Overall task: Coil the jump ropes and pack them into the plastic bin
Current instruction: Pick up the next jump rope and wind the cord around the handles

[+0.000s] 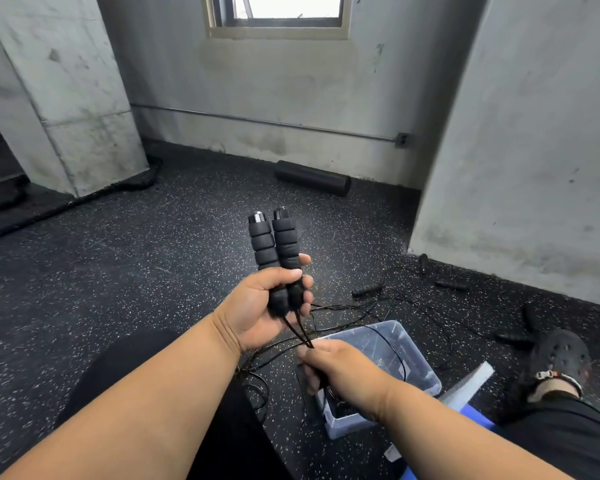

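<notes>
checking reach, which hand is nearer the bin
Right. The right hand pinches the rope cords over the near left edge of the bin. The left hand grips both handles, raised up and to the bin's left.

Two black foam-ribbed jump rope handles (272, 252) stand upright side by side, silver caps on top, above and left of the clear plastic bin (409, 344). Their thin black cords (300, 332) run down toward the bin. More black handles (366, 290) and loose cord lie beyond the bin on the floor.
</notes>
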{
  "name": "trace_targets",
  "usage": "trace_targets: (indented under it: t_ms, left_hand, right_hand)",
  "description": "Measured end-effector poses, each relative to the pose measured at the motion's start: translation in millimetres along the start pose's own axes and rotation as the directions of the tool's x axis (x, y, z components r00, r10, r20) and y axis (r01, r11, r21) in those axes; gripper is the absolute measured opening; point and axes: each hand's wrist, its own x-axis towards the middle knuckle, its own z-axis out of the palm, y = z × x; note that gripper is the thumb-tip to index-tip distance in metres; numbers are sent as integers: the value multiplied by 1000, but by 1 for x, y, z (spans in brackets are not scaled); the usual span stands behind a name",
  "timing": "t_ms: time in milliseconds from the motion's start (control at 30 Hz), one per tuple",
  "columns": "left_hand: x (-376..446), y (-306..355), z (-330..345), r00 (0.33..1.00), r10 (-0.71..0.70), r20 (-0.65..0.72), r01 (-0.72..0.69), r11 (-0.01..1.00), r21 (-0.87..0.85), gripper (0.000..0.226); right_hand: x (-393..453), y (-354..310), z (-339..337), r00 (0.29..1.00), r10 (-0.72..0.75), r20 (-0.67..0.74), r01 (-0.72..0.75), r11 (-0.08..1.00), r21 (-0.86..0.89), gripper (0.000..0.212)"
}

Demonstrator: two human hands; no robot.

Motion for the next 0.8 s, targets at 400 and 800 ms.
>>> trace_targets:
  t_ms: [400,800]
  left_hand:
    - [-16,4,-17,902,-331,276,173,865,470,45]
    - [-5,-4,-7,971,15,-239,238,50,970,31]
  right_hand:
    - [-4,-38,-68,936,-140,-324,-1,917,-398,36]
    - [-35,-89,-75,876,-315,-365,64,826,-560,29]
